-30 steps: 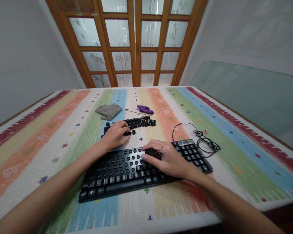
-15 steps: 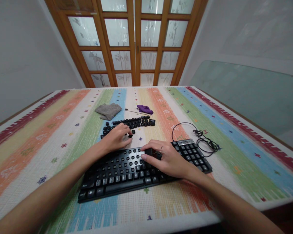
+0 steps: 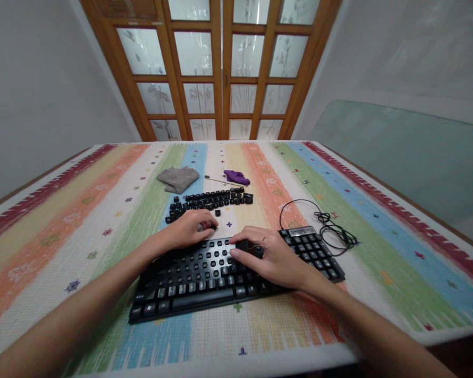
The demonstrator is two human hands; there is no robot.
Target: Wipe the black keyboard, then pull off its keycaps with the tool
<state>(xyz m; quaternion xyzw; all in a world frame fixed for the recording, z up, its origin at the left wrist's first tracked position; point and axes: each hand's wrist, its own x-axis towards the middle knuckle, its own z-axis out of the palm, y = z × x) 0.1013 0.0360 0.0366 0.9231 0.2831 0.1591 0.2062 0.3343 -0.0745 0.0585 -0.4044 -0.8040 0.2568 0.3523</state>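
A black keyboard (image 3: 205, 299) lies at an angle on the table before me. Its upper left area shows bare key posts, while keycaps sit on the lower rows and the number pad. Above its top edge, my left hand (image 3: 191, 228) is closed, thumb and fingers pinching a small black keycap (image 3: 213, 227) that is partly hidden. My right hand (image 3: 266, 254) rests over the keyboard's right-middle part. Between its thumb and index finger is the black body of a wire keycap puller (image 3: 242, 245), thin wires pointing back across the hand. Loose black keycaps (image 3: 208, 199) lie in rows behind my left hand.
A folded grey cloth (image 3: 178, 179), a thin stick-like brush (image 3: 224, 181) and a purple cloth (image 3: 236, 177) lie farther back. The coiled black cable (image 3: 335, 231) sits right of the keyboard. A striped tablecloth (image 3: 114, 226) covers the table; wooden glazed doors (image 3: 224, 79) stand beyond.
My left hand has lowered slightly toward the keyboard's top edge with the keycap. My right hand stays over the keyboard, still gripping the puller. The view has shifted slightly.
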